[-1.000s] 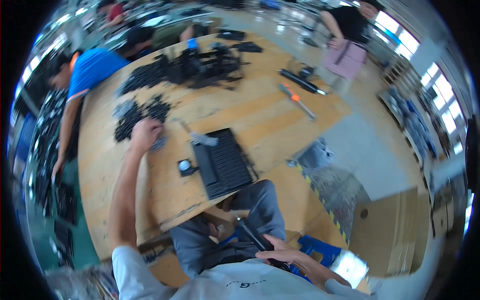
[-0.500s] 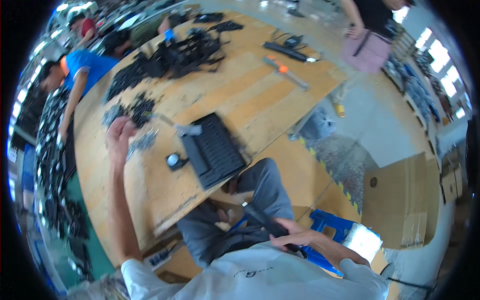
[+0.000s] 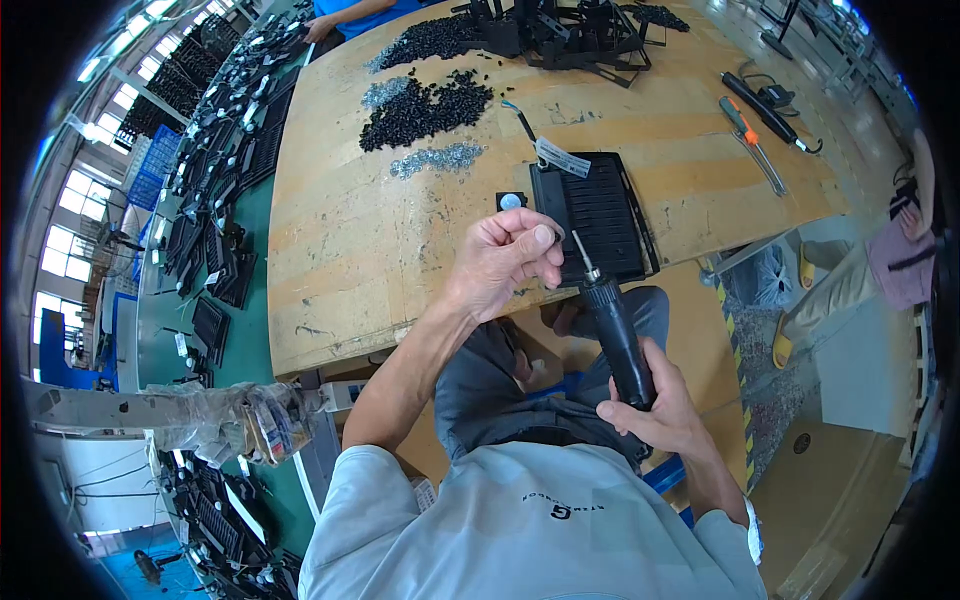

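My right hand (image 3: 655, 405) is wrapped round a black electric screwdriver (image 3: 622, 335), its thin bit pointing away from me. Just left of the bit, my left hand (image 3: 500, 255) is closed in a pinch; a small dark piece seems to show at the fingertips, too small to name. Beyond both hands a black slotted plastic housing (image 3: 605, 215) lies at the table's near edge, with a white tag (image 3: 563, 157) and a short cable at its far end. A small black part with a pale round top (image 3: 511, 201) sits beside it, partly behind my left hand.
Heaps of small black parts (image 3: 420, 112) and small clear or silvery pieces (image 3: 437, 159) lie on the wooden table (image 3: 340, 270). Black brackets (image 3: 560, 35) stand at the back. A screwdriver with an orange-and-green handle (image 3: 752, 145) and another black power tool (image 3: 765, 108) lie right. A green bench with black units runs left.
My left hand has come from beside the small-part heaps toward me, to the screwdriver's bit. My right hand has raised the screwdriver from my lap. The view has turned.
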The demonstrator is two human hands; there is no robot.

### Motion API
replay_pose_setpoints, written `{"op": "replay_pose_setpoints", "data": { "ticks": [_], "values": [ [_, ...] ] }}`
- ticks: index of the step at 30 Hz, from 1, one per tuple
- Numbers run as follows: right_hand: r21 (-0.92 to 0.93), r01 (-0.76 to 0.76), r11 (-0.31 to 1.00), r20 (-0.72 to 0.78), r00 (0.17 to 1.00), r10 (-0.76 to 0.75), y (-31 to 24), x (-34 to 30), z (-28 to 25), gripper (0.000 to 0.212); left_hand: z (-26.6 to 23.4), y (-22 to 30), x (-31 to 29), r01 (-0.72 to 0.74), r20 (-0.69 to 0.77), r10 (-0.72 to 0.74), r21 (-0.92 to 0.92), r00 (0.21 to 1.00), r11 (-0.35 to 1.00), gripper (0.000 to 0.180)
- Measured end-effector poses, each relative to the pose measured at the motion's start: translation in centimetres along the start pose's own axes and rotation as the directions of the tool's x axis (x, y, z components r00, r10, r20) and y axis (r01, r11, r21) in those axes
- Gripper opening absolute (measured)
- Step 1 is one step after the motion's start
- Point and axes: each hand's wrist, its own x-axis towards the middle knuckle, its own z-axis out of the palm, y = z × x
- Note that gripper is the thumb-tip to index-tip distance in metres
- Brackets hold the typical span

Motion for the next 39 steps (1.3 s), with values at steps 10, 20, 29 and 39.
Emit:
{"op": "replay_pose_setpoints", "data": {
  "ticks": [10,20,29,39],
  "values": [
    [-0.091,-0.019,0.996,0.011,1.000,0.020,0.7,0.0,-0.5,0.064,0.5,0.7,0.6,-0.022,0.043,0.014,0.183,0.999,0.983,0.013],
    [0.436,-0.216,0.873,0.303,0.949,0.083,1.8,-1.2,-0.1,0.059,1.6,4.8,1.0,0.010,0.235,-0.239,0.694,0.942,0.720,0.010],
    [-0.008,0.022,1.000,-0.091,0.996,-0.022,2.6,-0.8,2.1,0.041,2.1,0.8,-0.1,0.034,0.049,-0.048,0.258,0.998,0.966,0.012],
    [0.286,-0.034,0.958,0.021,0.999,0.029,2.3,0.2,2.3,0.051,2.5,-3.0,0.1,-0.115,-0.047,0.127,0.201,0.991,0.973,0.017]
  ]
}}
